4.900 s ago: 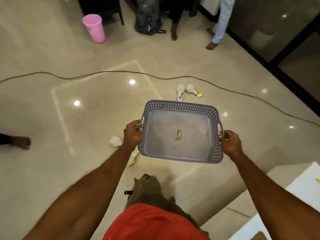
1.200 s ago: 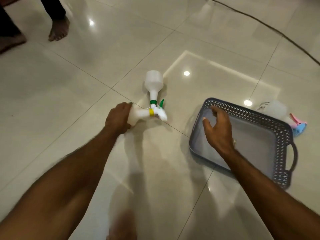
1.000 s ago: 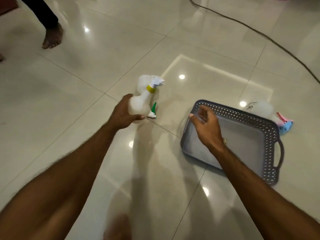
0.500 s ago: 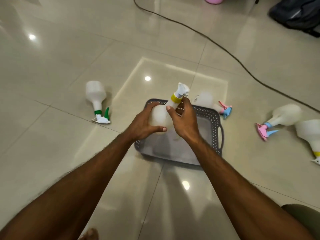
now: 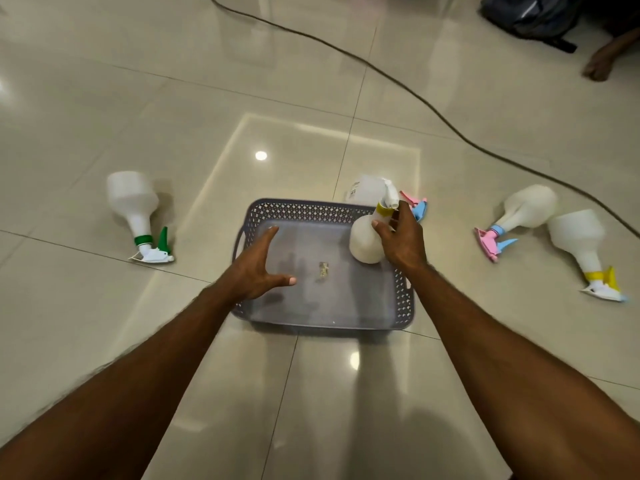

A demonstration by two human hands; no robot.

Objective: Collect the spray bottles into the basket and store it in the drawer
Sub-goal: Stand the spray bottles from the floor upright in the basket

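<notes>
The pink-and-blue bottle (image 5: 367, 190) lies half hidden behind the held bottle (image 5: 367, 240); the backpack (image 5: 530, 15) is cut off.

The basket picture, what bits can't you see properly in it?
- Bottle behind the basket: in the head view the bottle with the pink and blue trigger is partly hidden by the held bottle and the right hand.
- Small scrap in the basket: too small to identify.
- Label on that rear bottle: too small to read.
- Dark bag and a foot: cut off by the top and right edges.
- The drawer: not in view.
</notes>
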